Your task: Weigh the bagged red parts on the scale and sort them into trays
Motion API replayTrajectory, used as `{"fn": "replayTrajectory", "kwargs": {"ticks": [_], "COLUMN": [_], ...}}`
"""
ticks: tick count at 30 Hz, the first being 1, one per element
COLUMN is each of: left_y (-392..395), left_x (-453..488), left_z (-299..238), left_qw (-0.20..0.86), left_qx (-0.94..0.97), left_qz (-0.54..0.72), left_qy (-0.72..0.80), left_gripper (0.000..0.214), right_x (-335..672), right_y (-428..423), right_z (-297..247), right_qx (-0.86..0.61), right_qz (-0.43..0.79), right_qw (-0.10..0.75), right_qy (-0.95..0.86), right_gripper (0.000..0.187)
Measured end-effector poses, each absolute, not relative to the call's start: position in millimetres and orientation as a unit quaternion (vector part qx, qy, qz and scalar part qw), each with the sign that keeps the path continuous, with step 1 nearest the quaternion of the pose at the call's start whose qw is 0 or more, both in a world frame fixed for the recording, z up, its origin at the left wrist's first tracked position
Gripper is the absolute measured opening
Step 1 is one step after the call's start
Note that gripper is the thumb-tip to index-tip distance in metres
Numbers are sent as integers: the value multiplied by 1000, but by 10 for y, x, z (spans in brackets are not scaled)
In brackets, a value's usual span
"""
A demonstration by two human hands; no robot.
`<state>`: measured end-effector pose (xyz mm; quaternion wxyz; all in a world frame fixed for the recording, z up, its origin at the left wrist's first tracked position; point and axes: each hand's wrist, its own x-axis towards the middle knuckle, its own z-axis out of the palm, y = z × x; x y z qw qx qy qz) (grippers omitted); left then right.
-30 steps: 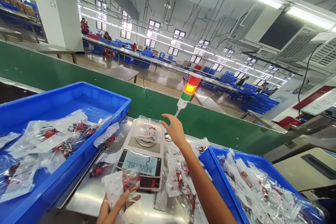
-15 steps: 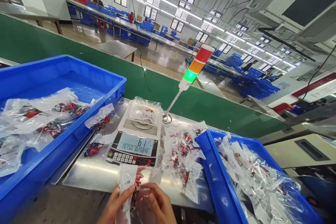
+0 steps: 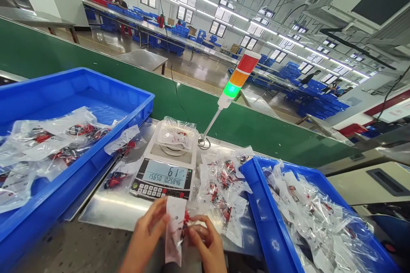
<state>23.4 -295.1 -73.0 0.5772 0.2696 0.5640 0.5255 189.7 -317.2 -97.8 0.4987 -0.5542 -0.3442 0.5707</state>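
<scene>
Bag (image 3: 174, 230): moved rightward since the earlier frame.
Left hand (image 3: 145, 232): pinched left edge.
Right hand (image 3: 209, 241): gripped right side.
Position: lay between hands, near scale (image 3: 165, 173).

Metal bench (image 3: 107, 213) | left: two clear bags (image 3: 118, 175) with red-and-black contents | right: loose cluster of similar bags (image 3: 224, 175) | between: digital scale (image 3: 165, 175)

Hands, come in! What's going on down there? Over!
Left hand, right hand: both gripping bag, red parts inside. Scale just ahead, another bag atop.
</scene>
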Motion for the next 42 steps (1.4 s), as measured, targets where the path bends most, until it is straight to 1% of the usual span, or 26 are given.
{"fn": "replayTrajectory", "kwargs": {"ticks": [2, 4, 6, 7, 10, 12, 15, 17, 19, 21, 23, 24, 25, 27, 29, 31, 33, 36, 39, 42], "left_y": [-2695, -2303, -1798, -1524, -766, -414, -169, -144, -182, -258, -364, -429, -499, -657, -825, -992, -1151, -1369, -1515, -1550], "left_x": [57, -139, -295, -341, -330, -232, -76, -25, -30, -91, -211, -294, -394, -644, -949, -1276, -1578, -1873, -1911, -1737], "left_z": [-476, -196, 33, 114, 213, 193, 123, 106, 151, 275, 471, 587, 709, 940, 1119, 1210, 1204, 1043, 799, 570], "left_qw": [493, 357, 204, 144, 140, 150, 156, 156, 151, 141, 123, 109, 90, 39, -17, -61, -86, -101, -96, -72], "left_qx": [378, 494, 592, 644, 715, 748, 778, 788, 788, 777, 758, 745, 728, 686, 639, 595, 559, 528, 533, 567], "left_qz": [533, 540, 525, 489, 431, 397, 361, 351, 357, 376, 404, 421, 440, 479, 503, 505, 486, 449, 428, 405], "left_qy": [574, 580, 577, 571, 533, 510, 489, 481, 479, 485, 497, 506, 517, 546, 582, 623, 666, 713, 724, 713], "left_gripper": [48, 36, 34, 35, 26, 21, 9, 12, 14, 9, 8, 11, 15, 24, 27, 23, 21, 36, 52, 55], "right_x": [1979, 2062, 2136, 2168, 2248, 2296, 2380, 2444, 2500, 2519, 2474, 2422, 2351, 2161, 1940, 1732, 1576, 1484, 1599, 1949], "right_y": [-3149, -3129, -3117, -3114, -3125, -3139, -3131, -3063, -2906, -2640, -2277, -2072, -1861, -1453, -1103, -836, -656, -524, -529, -657], "right_z": [-952, -929, -911, -907, -913, -919, -873, -766, -585, -348, -87, 42, 163, 369, 510, 577, 584, 544, 538, 623], "right_qx": [-566, -572, -575, -576, -580, -584, -592, -598, -599, -586, -564, -556, -552, -550, -539, -523, -514, -513, -516, -534], "right_qz": [548, 525, 504, 494, 463, 443, 411, 400, 393, 369, 312, 273, 229, 151, 118, 114, 105, 81, 44, 8], "right_qw": [515, 534, 549, 556, 574, 584, 596, 584, 555, 530, 513, 490, 454, 351, 275, 233, 192, 154, 145, 140], "right_qy": [-338, -336, -337, -339, -345, -349, -354, -375, -423, -490, -568, -614, -661, -742, -788, -812, -829, -841, -843, -834], "right_gripper": [47, 48, 49, 49, 52, 53, 53, 51, 48, 44, 36, 31, 27, 26, 29, 32, 35, 43, 46, 42]}}
